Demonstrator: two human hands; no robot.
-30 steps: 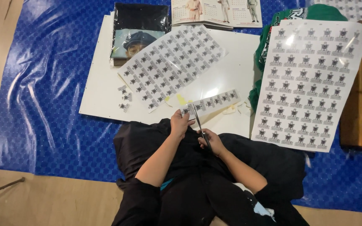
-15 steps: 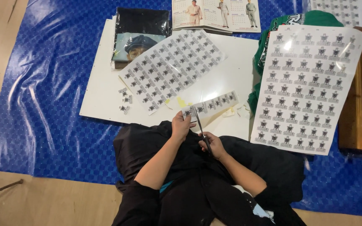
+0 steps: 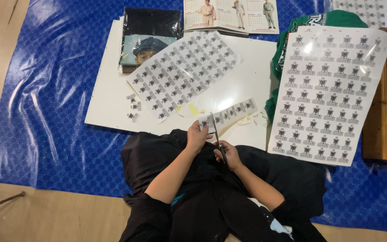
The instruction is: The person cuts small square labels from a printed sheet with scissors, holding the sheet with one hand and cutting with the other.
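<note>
- Two hands at work, both over the person's lap at the near edge of the white board (image 3: 113,96).
- Right hand (image 3: 229,154) is closed around the handles of the scissors (image 3: 217,134); blades point away from the body and meet the strip's near end.
- Left hand (image 3: 197,136) pinches the near end of the sticker strip (image 3: 229,114), thumb on top, fingers curled under.
- Strip lies mostly flat on the board, running up and right from the left hand; one row of small printed labels.
- Handling, my read: thin glossy sheet, very light, floppy, likely slick. Best gripped close beside the cut line so it doesn't droop or slide; creases easily.
- Just beside the strip: small yellowish and white offcuts (image 3: 193,109) on the board.
- Further left: a partly cut label sheet (image 3: 180,71) lying diagonal, with a few loose cut labels (image 3: 133,107) near its lower left corner.
- Right: a full label sheet (image 3: 332,89), uncut, resting over green cloth (image 3: 283,49).
- Far edge: dark plastic-wrapped packet (image 3: 151,27), open booklet (image 3: 229,15).
- All of it sits on a blue plastic tarp (image 3: 36,89) on the floor.
</note>
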